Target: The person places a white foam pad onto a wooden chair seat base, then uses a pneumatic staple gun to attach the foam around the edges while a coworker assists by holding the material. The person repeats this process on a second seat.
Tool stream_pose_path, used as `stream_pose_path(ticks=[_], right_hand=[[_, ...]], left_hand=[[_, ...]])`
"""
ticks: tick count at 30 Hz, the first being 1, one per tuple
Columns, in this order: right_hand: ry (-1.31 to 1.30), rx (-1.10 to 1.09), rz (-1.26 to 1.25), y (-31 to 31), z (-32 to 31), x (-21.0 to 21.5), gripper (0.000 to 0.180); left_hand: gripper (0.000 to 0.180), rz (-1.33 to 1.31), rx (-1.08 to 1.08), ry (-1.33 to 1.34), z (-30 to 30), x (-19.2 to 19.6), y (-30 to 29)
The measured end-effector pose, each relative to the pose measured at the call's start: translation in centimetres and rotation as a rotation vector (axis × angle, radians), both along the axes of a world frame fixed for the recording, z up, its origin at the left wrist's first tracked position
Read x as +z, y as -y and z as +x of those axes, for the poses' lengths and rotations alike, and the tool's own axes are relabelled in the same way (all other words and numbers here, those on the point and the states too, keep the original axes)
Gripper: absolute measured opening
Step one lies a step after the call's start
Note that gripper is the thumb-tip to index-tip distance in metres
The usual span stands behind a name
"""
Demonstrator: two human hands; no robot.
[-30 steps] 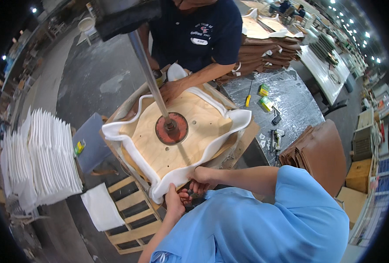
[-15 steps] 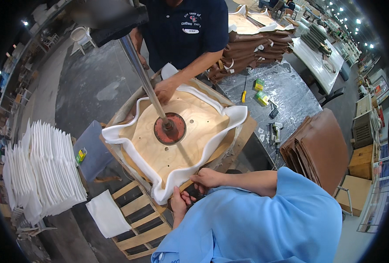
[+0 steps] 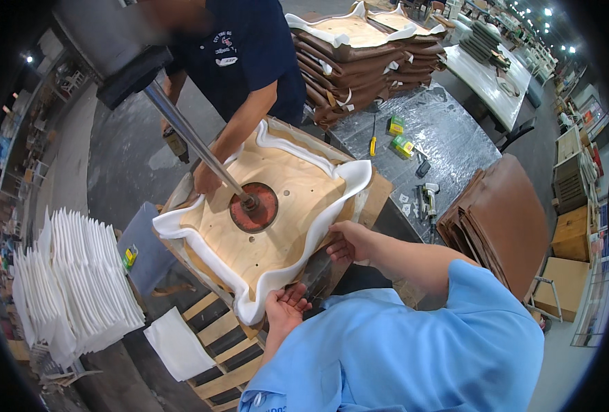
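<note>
A square plywood seat panel (image 3: 201, 209) lies under a press, with white padding (image 3: 297, 257) standing up around its rim. A round red press plate (image 3: 260, 220) on a metal rod bears on its middle. At the near corner, my left hand (image 3: 287, 307) is palm up with fingers apart beside the padding. Farther right, my right hand (image 3: 349, 244) is at the near right edge, thumb apart from loosely curled fingers. Dark material (image 3: 318, 268) shows between my hands. Across the panel, a co-worker's hand (image 3: 208, 178) touches the far left edge; their other hand holds a dark handheld tool (image 3: 176, 144).
White sheets (image 3: 77, 281) are stacked at left, near a slatted wooden pallet (image 3: 225, 340). At right stand brown leather pieces (image 3: 497, 220). A plastic-covered table (image 3: 442, 137) carries a yellow screwdriver (image 3: 373, 141), small boxes and a nail-gun-like tool (image 3: 429, 199). Padded brown covers (image 3: 359, 75) are piled behind.
My hands have moved apart from the near corner, the right one going right along the edge. My left fingers have opened. The co-worker's hand has shifted left and their handheld tool now shows.
</note>
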State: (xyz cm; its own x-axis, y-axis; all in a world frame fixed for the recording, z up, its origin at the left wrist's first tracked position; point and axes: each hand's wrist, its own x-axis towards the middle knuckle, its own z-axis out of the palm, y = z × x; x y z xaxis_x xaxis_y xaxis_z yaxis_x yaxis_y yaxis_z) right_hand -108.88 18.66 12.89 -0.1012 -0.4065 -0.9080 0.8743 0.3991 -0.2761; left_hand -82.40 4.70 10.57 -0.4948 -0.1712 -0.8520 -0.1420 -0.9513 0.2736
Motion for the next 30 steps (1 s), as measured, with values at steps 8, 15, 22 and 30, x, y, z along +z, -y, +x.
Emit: stream_pose_path(ticks=[8, 15, 22, 30], right_hand=[[-0.066, 0.446, 0.055, 2.2, -2.9, 1.3, 0.081], [-0.212, 0.622, 0.032, 2.3, -2.7, 1.5, 0.069], [-0.438, 0.559, -0.019, 0.8, -1.7, 0.7, 0.058], [-0.503, 0.434, -0.105, -0.5, -0.8, -0.3, 0.056]], left_hand=[[0.043, 0.074, -0.057, 0.116, -2.3, 3.1, -1.0], [0.047, 0.036, -0.072, 0.143, -2.9, 1.9, -0.9], [0.063, -0.169, -0.096, 0.234, -4.4, 2.0, -1.6], [0.058, -0.437, -0.064, 0.02, -2.0, -0.2, -3.3]])
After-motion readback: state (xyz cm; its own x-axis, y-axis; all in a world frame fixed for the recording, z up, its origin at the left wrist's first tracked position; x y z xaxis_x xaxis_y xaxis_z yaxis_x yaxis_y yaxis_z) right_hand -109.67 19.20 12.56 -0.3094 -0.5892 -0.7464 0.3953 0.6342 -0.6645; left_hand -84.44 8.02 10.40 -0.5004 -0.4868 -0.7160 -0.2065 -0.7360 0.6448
